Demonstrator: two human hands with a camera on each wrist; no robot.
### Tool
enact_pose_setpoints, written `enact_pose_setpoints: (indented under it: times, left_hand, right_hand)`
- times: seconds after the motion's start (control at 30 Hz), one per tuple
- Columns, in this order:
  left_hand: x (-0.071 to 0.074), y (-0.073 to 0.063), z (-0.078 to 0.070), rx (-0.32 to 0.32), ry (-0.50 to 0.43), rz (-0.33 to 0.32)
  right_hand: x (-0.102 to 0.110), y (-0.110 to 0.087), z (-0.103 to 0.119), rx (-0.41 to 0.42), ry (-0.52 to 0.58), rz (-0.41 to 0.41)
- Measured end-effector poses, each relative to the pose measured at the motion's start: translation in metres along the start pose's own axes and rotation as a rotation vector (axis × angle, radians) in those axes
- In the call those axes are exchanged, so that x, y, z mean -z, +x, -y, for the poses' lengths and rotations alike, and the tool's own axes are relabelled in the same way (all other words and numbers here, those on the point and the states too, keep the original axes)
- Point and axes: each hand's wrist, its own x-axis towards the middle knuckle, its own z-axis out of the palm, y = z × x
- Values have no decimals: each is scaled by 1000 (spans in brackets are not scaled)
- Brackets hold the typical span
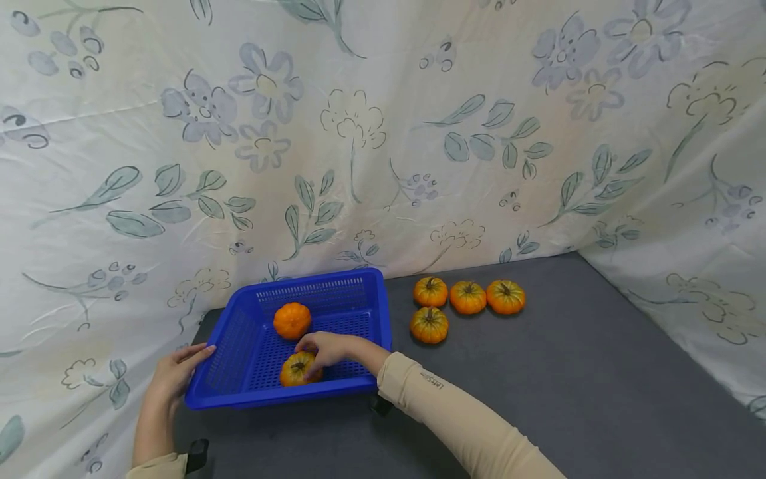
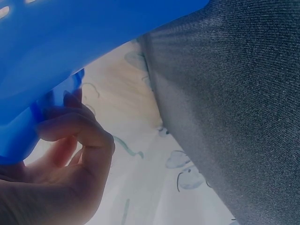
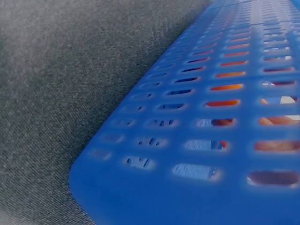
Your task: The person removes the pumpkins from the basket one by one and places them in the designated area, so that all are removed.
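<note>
A blue plastic basket (image 1: 239, 359) with slotted walls stands on the dark table. My left hand (image 1: 173, 372) grips its left rim, and the left wrist view shows the curled fingers (image 2: 79, 126) against the blue edge. Inside, toward the near side, lies an orange-and-green mini pumpkin (image 1: 294, 372). My right hand (image 1: 328, 347) reaches over the basket's right side and holds this pumpkin from above, thumb and fingers around it. Behind it in the basket sits a plain orange pumpkin (image 1: 292, 320). Through the slots of the basket wall (image 3: 154, 187), the right wrist view gives only glimpses of orange and fingers.
Right of the basket, several mini pumpkins (image 1: 469, 297) stand in a back row, with another pumpkin (image 1: 429, 325) in front. The grey table (image 1: 574, 372) extends to the right. A floral cloth (image 1: 383, 166) hangs behind and along both sides.
</note>
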Motion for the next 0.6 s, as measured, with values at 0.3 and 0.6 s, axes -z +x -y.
enact_pose_setpoints:
  times: [0.3, 0.6]
  left_hand:
    - [0, 1, 0, 4, -6, -2]
    - [1, 3, 1, 7, -9, -1]
  right_hand:
    - [-1, -4, 1, 3, -120, 27]
    - [0, -5, 3, -21, -82, -70]
